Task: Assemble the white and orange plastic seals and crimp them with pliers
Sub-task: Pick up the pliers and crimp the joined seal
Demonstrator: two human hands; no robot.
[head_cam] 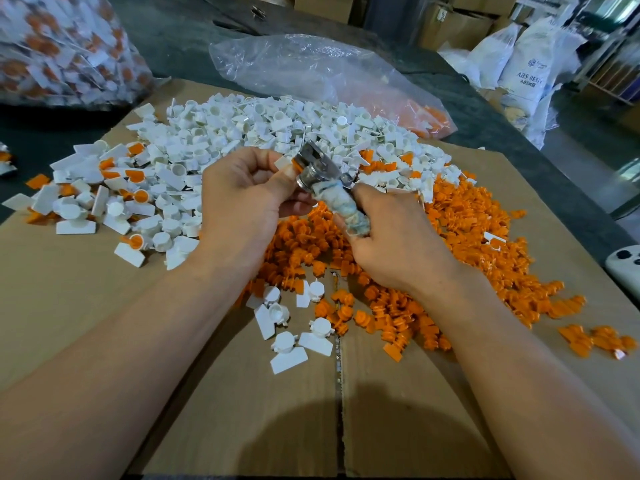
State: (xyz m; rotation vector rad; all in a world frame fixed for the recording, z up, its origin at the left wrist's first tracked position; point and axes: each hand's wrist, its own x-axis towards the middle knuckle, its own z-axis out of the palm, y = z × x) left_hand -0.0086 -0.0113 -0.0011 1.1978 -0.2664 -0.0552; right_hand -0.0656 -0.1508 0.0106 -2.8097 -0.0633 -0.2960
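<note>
Above the cardboard (104,306), I crimp a seal.
My left hand (239,199) pinches the white-and-orange seal (289,163); my right hand (391,244) grips the pliers (323,178).

Both hands (242,192) (391,244) raised, fingers curled

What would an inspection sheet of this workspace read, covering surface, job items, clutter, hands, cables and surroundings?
Surface: flattened cardboard over a dark table.
Job's things: white seal pile far centre; orange insert pile right; assembled seals left; pliers closing on a seal.
Clutter: clear bag behind piles; filled bag far left; white controller at right edge.
Hands: left hand holds the seal; right hand grips the wrapped handle.
Cables: nothing seen.
Surroundings: sacks, cartons.
</note>
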